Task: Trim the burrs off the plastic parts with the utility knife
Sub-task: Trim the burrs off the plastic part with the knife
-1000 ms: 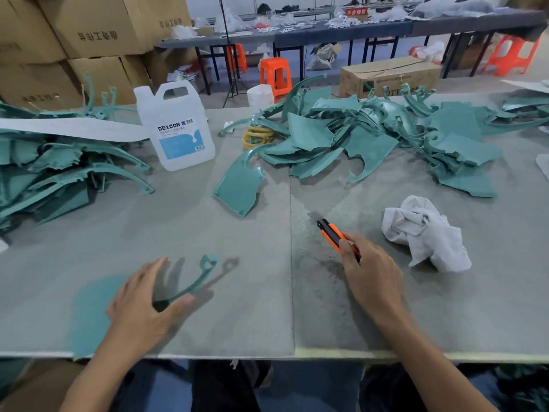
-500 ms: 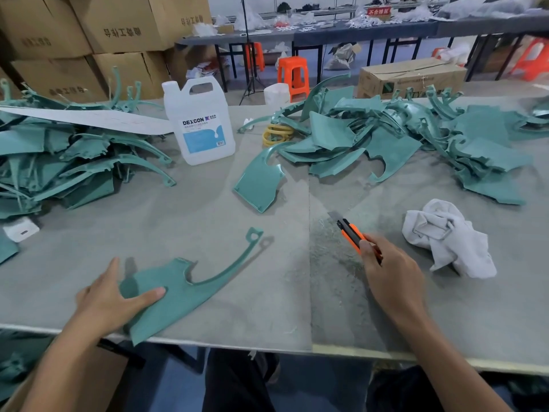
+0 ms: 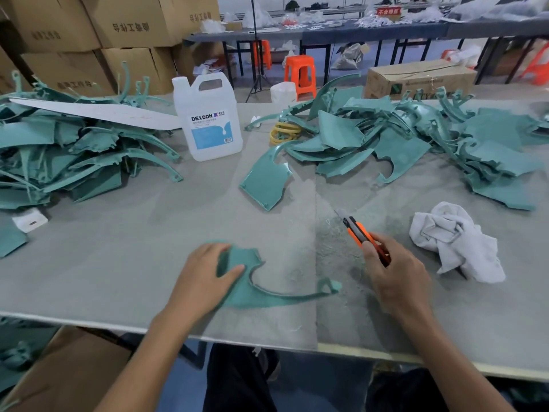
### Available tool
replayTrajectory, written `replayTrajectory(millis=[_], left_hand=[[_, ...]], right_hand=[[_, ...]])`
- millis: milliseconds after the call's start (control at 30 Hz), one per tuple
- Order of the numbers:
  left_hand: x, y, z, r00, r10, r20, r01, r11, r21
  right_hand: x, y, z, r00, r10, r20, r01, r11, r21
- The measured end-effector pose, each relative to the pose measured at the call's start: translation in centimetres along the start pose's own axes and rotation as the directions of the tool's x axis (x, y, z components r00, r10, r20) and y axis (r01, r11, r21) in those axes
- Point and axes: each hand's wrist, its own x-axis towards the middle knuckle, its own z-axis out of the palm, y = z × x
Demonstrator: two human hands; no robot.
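With your left grip (image 3: 205, 278) holding the teal curved plastic part (image 3: 252, 294) near the grey desk's (image 3: 104, 278) front edge and your right grip (image 3: 398, 278) clasping the orange utility knife (image 3: 356, 230) beside it, pin it flat and shave away from your fingers.

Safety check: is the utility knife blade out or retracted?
Out. A grey blade projects from the front of the utility knife, gripped by the right hand.
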Motion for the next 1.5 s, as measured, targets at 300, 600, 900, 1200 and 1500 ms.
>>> replayTrajectory(millis=[300, 600, 900, 1200, 1500], left_hand=[[4.9, 5.0, 4.9, 0.997, 0.068, 0.026, -0.072, 0.978, 0.195], [5.5, 3.4, 5.7, 0.996, 0.076, -0.040, -0.068, 0.983, 0.173], [5.9, 3.0, 5.8, 0.996, 0.084, -0.016, -0.081, 0.988, 0.129], [5.9, 3.1, 5.8, 0.996, 0.083, -0.027, -0.079, 0.991, 0.111], [5.9, 2.9, 6.2, 0.996, 0.075, -0.043, -0.071, 0.993, 0.093]], right_hand=[[-0.8, -0.2, -2.1, 0.883, -0.361, 0.300, 0.385, 0.923, -0.024], [0.9, -1.4, -2.2, 0.698, -0.420, 0.580, 0.597, 0.788, -0.149], [1.5, -2.1, -1.4, 0.656, -0.445, 0.610, 0.636, 0.760, -0.129], [1.6, -2.8, -1.9, 0.617, -0.423, 0.663, 0.624, 0.777, -0.085], [0.6, -1.8, -1.7, 0.728, -0.419, 0.542, 0.578, 0.800, -0.158]])
